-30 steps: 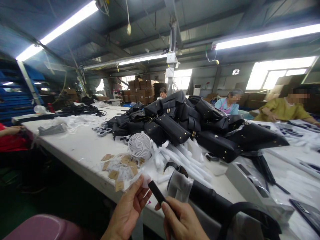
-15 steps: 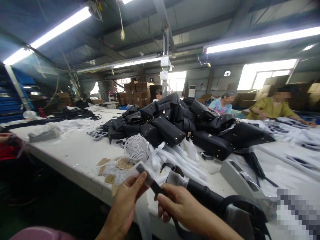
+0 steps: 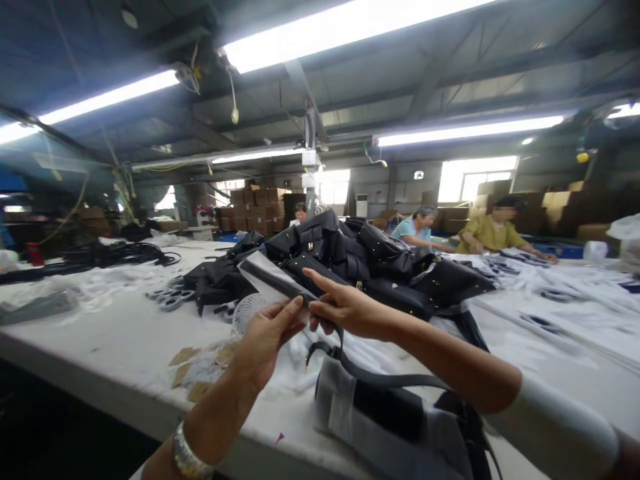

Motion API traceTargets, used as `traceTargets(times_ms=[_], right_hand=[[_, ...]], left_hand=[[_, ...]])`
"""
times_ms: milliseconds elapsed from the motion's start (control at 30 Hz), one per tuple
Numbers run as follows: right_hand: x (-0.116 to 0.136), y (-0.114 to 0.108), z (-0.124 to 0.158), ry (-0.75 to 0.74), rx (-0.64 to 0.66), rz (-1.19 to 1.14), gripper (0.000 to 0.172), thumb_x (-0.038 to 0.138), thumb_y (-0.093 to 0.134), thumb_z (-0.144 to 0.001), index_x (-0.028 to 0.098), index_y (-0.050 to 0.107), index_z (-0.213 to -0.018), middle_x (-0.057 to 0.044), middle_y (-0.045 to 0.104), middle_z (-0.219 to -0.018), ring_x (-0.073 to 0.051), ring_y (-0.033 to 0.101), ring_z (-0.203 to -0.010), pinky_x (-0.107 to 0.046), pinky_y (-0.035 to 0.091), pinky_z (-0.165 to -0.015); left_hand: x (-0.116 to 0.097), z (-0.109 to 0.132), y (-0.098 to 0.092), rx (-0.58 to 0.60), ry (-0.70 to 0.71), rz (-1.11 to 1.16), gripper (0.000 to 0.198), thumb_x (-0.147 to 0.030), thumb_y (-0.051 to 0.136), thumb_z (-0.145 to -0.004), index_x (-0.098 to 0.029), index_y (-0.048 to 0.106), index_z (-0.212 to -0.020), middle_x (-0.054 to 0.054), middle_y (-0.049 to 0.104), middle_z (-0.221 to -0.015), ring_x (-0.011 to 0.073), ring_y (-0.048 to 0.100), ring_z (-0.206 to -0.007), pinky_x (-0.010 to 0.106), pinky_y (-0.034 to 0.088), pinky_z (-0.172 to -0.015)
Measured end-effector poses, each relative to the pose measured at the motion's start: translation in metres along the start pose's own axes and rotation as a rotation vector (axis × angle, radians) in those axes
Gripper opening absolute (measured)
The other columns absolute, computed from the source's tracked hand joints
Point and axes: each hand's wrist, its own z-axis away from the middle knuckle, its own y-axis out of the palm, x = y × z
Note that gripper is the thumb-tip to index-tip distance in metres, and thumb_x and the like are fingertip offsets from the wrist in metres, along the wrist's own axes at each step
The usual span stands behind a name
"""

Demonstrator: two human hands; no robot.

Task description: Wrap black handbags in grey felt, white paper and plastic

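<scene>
A black strap (image 3: 395, 379) runs up from a black bag (image 3: 387, 407) partly covered in translucent wrap at the table's front. My left hand (image 3: 273, 333) pinches the strap and a strip of white wrapping (image 3: 263, 273) between thumb and fingers. Touching the strap just to the right is my right hand (image 3: 343, 307), its index finger stretched out and the other fingers curled round the strap. The strip slants up and left from my hands, in front of a pile of black bags (image 3: 320, 247). A white round fan (image 3: 245, 313) is partly hidden behind my left hand.
Brown tags (image 3: 185, 363) lie left of my left forearm on the white table (image 3: 115, 353). Grey rings (image 3: 173, 300) sit beyond them. White wrapped strips cover the right side. Two people (image 3: 417, 227) work across the table; another is behind the pile.
Both hands have risen with the strap and wrapping, which now reach in front of the pile. My right index finger has stretched out. The view has shifted, showing more of the wrapped bag.
</scene>
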Motion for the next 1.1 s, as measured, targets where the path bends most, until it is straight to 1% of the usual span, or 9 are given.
traceTargets(times_ms=[133,333,467,633,800,900,967,1033,1100], right_hand=[[-0.013,-0.015,0.011,0.060,0.089,-0.074,0.079,0.038,0.062,-0.094,0.016,0.020,-0.156,-0.001,0.071,-0.079,-0.013,0.066,-0.074,-0.028,0.051,-0.079],[0.003,-0.046,0.006,-0.023,-0.064,0.005,0.077,0.028,0.063,-0.093,0.017,0.020,-0.156,0.005,0.064,-0.066,-0.008,0.051,-0.053,-0.020,0.042,-0.054],[0.026,-0.073,-0.004,-0.086,-0.082,0.067,0.076,0.034,0.061,-0.093,0.017,0.020,-0.155,0.003,0.066,-0.071,-0.007,0.047,-0.052,-0.019,0.035,-0.049],[0.028,-0.093,0.009,-0.077,-0.194,0.070,0.073,0.057,0.049,-0.095,0.018,0.028,-0.153,0.003,0.059,-0.069,-0.008,0.040,-0.050,-0.022,0.030,-0.049],[0.023,-0.109,0.024,-0.056,-0.390,0.376,0.065,0.071,0.038,-0.093,0.017,0.062,-0.121,0.003,0.052,-0.058,-0.012,0.044,-0.053,-0.025,0.033,-0.054],[0.024,-0.126,0.033,-0.063,-0.433,0.443,0.053,0.065,0.048,-0.091,0.016,0.067,-0.093,0.003,0.049,-0.056,-0.011,0.044,-0.054,-0.025,0.030,-0.053],[0.027,-0.136,0.041,-0.039,-0.448,0.426,0.049,0.062,0.052,-0.089,0.015,0.062,-0.076,0.004,0.046,-0.054,-0.009,0.039,-0.050,-0.024,0.026,-0.050],[0.032,-0.144,0.049,-0.013,-0.442,0.395,0.048,0.060,0.054,-0.088,0.017,0.055,-0.067,0.005,0.042,-0.052,-0.008,0.034,-0.046,-0.024,0.023,-0.047],[0.038,-0.147,0.054,0.005,-0.414,0.354,0.046,0.059,0.056,-0.085,0.018,0.049,-0.064,0.007,0.039,-0.051,-0.007,0.032,-0.045,-0.023,0.021,-0.045]], left_hand=[[-0.024,-0.026,0.000,-0.075,0.127,0.051,0.033,-0.033,0.094,-0.053,-0.019,0.075,-0.077,-0.002,0.075,-0.075,0.0086,0.067,-0.066,0.018,0.056,-0.070],[-0.036,-0.047,0.026,0.011,0.122,-0.009,0.038,-0.036,0.093,-0.054,-0.015,0.076,-0.081,0.004,0.076,-0.079,0.0141,0.069,-0.073,0.023,0.057,-0.069],[-0.032,-0.046,0.061,0.135,0.110,-0.072,0.043,-0.043,0.091,-0.055,-0.014,0.076,-0.083,0.006,0.076,-0.082,0.0153,0.069,-0.075,0.025,0.054,-0.074],[-0.014,-0.052,0.095,0.208,0.138,-0.135,0.039,-0.046,0.088,-0.059,-0.017,0.076,-0.082,0.005,0.075,-0.085,0.0171,0.067,-0.083,0.023,0.048,-0.073],[0.006,-0.052,0.119,0.354,0.120,-0.216,0.038,-0.047,0.082,-0.068,-0.020,0.077,-0.094,0.007,0.074,-0.103,0.0216,0.064,-0.104,0.024,0.048,-0.080],[-0.002,-0.043,0.117,0.480,0.094,-0.305,0.042,-0.048,0.081,-0.070,-0.020,0.076,-0.101,0.009,0.073,-0.109,0.0251,0.066,-0.103,0.026,0.052,-0.074],[-0.017,-0.040,0.108,0.510,0.094,-0.370,0.044,-0.053,0.081,-0.069,-0.015,0.078,-0.090,0.013,0.075,-0.094,0.0253,0.070,-0.081,0.026,0.050,-0.058],[-0.034,-0.042,0.099,0.460,0.166,-0.389,0.047,-0.059,0.075,-0.072,-0.012,0.076,-0.075,0.012,0.073,-0.075,0.0181,0.064,-0.058,0.023,0.043,-0.048],[-0.044,-0.049,0.096,0.374,0.278,-0.349,0.044,-0.062,0.072,-0.074,-0.019,0.075,-0.083,0.007,0.074,-0.088,0.0160,0.065,-0.072,0.019,0.044,-0.056]])
